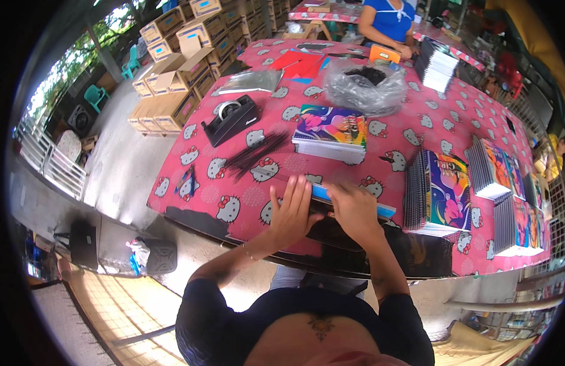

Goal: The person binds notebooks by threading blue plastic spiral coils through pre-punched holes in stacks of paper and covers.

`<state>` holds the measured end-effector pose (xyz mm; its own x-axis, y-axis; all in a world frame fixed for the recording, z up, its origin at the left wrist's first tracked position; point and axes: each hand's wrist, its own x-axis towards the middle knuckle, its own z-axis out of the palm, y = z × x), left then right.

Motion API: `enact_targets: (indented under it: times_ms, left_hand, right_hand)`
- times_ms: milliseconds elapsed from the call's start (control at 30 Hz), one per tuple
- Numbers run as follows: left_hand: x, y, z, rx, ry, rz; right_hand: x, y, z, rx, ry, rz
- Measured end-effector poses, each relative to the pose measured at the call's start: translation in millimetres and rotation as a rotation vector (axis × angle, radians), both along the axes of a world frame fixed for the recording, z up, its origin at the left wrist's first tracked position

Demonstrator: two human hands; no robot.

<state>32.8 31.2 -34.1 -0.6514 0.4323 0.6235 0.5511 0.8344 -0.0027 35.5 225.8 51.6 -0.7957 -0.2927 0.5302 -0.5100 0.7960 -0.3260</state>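
Observation:
A long, narrow blue-edged piece [385,210] lies at the near side of the table in front of me; its kind is hard to make out. My left hand [290,210] is laid against its left part, fingers stretched out and together. Bent over its middle is my right hand [354,213], with the fingers curled onto it. Under my hands is a dark flat surface [334,235], partly covered by them. Just beyond stands a stack of colourful notebooks [330,131], and left of it lies a bunch of thin black binding coils [258,152].
The pink patterned tablecloth [313,91] bears a black tape dispenser [230,119], a clear plastic bag [365,91] and red sheets [298,63]. Spiral notebook stacks [438,192] stand at right. A co-worker in blue [389,21] is across the table. Cardboard boxes [172,110] are piled at far left.

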Motion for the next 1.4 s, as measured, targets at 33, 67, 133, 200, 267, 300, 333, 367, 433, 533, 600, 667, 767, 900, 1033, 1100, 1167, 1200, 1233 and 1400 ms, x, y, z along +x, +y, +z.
enact_targets:
  times_ms: [33, 67, 133, 200, 267, 300, 333, 367, 433, 533, 600, 667, 767, 900, 1033, 1100, 1167, 1200, 1233, 1400]
  left_hand:
    - [7, 0, 2, 0.026, -0.053, -0.036]
    - [-2, -2, 7, 0.012, -0.016, -0.027]
    - [-24, -1, 46, -0.007, 0.05, -0.015]
    - [-34, -9, 55, 0.095, -0.069, -0.165]
    - [-42, -17, 58, 0.214, -0.178, -0.328]
    - [-45, -21, 69, 0.239, -0.231, -0.405]
    - [-49, -28, 83, 0.274, -0.387, -0.442]
    - [-53, -31, 94, 0.301, -0.555, -0.467]
    - [-59, -27, 100, 0.255, -0.552, -0.498]
    - [-65, -24, 101, 0.267, -0.612, -0.514]
    - [-69, -26, 99, 0.214, -0.58, -0.499]
    - [-71, -30, 97, 0.084, -0.448, -0.462]
    - [-64, -22, 86, 0.194, -0.251, -0.496]
    - [-60, -17, 94, 0.196, -0.304, -0.493]
    - [-61, -19, 104, 0.212, -0.483, -0.529]
    - [-54, -16, 112, 0.329, -0.652, -0.48]
    - [-56, -17, 115, 0.271, -0.609, -0.495]
    - [-57, -23, 114, 0.24, -0.593, -0.5]
    - [-60, -29, 109, 0.219, -0.563, -0.503]
    - [-49, -31, 99, 0.182, -0.357, -0.456]
  right_hand:
    - [0, 1, 0, 0.011, 0.005, 0.01]
    - [0, 1, 0, 0.024, 0.01, 0.018]
    - [-1, 3, 2, 0.049, -0.002, 0.02]
    - [6, 4, 7, 0.058, -0.041, 0.0]
    - [12, 13, 2, 0.041, -0.093, 0.014]
    - [13, 15, -1, 0.043, -0.078, 0.014]
    - [12, 14, 3, 0.05, -0.084, 0.037]
    - [10, 14, -2, 0.068, -0.04, 0.014]
    - [8, 13, -3, 0.019, -0.016, 0.01]
    - [8, 17, 1, 0.007, -0.036, 0.014]
    - [6, 17, -7, 0.02, -0.028, 0.019]
    - [6, 17, -9, 0.018, -0.028, 0.013]
    - [4, 18, -11, 0.021, -0.02, 0.02]
    - [3, 19, -9, 0.035, -0.035, 0.038]
    - [0, 12, -10, 0.036, -0.047, 0.051]
    - [7, 16, -3, 0.048, -0.082, 0.024]
    - [9, 19, -1, 0.018, -0.089, 0.016]
    - [9, 19, 0, 0.001, -0.096, 0.013]
    - [10, 19, 2, 0.013, -0.107, 0.018]
    - [13, 17, 8, 0.039, -0.072, 0.018]
